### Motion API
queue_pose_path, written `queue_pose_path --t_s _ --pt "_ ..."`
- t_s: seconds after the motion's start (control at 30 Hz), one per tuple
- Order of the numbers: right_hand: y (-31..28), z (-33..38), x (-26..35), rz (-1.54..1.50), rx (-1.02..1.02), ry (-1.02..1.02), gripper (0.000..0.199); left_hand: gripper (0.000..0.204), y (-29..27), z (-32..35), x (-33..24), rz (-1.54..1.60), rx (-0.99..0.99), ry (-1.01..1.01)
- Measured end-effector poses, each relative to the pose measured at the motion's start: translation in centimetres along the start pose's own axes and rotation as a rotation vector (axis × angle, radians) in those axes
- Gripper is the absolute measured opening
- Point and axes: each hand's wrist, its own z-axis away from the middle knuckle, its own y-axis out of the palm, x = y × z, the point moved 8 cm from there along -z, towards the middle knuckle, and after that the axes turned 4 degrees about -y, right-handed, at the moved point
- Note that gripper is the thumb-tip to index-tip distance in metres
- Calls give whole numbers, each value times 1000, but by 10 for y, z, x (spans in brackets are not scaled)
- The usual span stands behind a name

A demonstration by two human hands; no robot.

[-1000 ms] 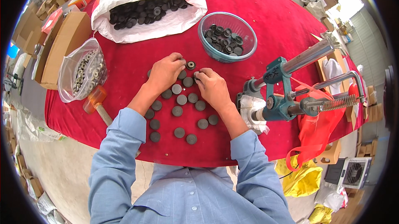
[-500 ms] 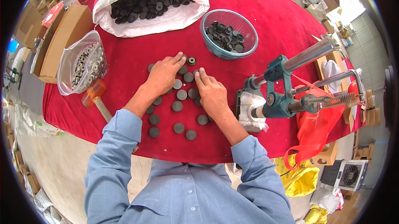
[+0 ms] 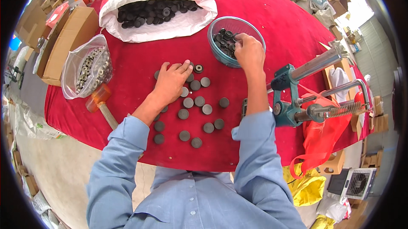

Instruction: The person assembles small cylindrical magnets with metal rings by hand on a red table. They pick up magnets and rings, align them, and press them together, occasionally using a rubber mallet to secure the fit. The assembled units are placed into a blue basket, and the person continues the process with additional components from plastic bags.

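Observation:
My left hand (image 3: 170,82) lies low over the red cloth, fingers stretched out and apart. Its index fingertip touches or hovers over a dark round cap beside another cap (image 3: 198,68) that shows a ringed hollow side. Several flat dark caps, one of them a grey disc (image 3: 207,109), are spread below and to the right of it. My right hand (image 3: 251,52) reaches over the rim of a clear bluish bowl (image 3: 216,52), its fingers curled down among black caps (image 3: 224,39). Whatever sits between those fingertips is hidden.
A white sack (image 3: 170,33) of black caps lies at the back. At left are a clear bag (image 3: 70,76) of metal parts, a mallet (image 3: 98,97) and a cardboard box (image 3: 70,37). A green hand press (image 3: 287,97) stands at right, beside a red bag (image 3: 318,139).
My right hand has left the caps on the cloth and moved up and right into the bowl. Some caps now lie farther right. My left hand has stayed nearly in place.

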Motion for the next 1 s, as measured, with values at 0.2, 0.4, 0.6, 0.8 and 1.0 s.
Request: queue_pose_path --t_s 0.2,0.4,0.6,0.8,1.0 --pt "87 -29 -29 181 514 131 31 58 1 4 2 54 7 -49" --pt "91 -39 -28 128 369 141 22 70 6 5 7 38 23 -42" --pt "39 -26 -9 63 132 109 22 68 8 5 9 73 16 -55" --pt "15 -13 2 -170 -1 73 21 65 9 6 10 111 1 -76" --pt "40 40 75 -658 109 -123 16 65 9 7 12 95 -13 -75"
